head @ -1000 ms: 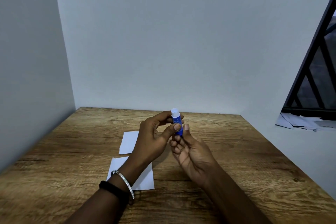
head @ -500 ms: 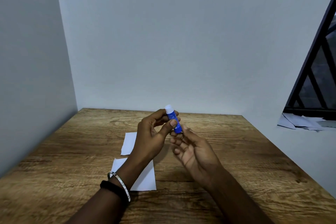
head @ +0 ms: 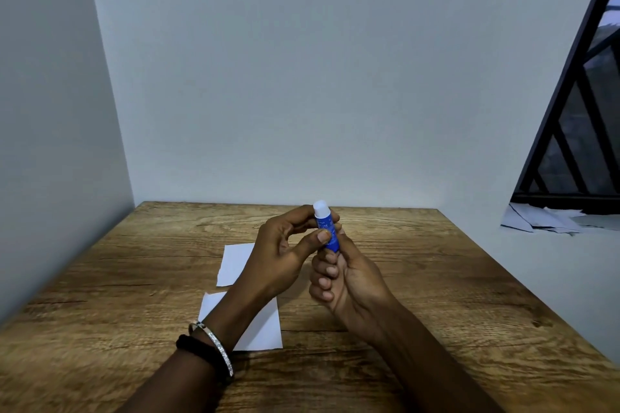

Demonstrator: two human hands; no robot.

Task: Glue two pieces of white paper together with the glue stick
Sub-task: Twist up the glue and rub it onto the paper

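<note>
A blue glue stick (head: 327,228) with a white top stands almost upright above the middle of the wooden table (head: 436,278). My left hand (head: 281,255) pinches its body between thumb and fingers. My right hand (head: 342,285) is curled around its lower end from below. Two white paper pieces lie flat on the table under my left arm: the far paper (head: 235,263) and the near paper (head: 265,325), both partly hidden by my wrist.
Grey walls close the table on the left and back. A white ledge on the right carries loose papers (head: 543,220) below a dark barred window (head: 583,144). My left wrist wears a silver bangle (head: 219,347) and a black band.
My right hand, half open below the stick half a second ago, has curled its fingers around the stick's lower end. The stick has turned more upright.
</note>
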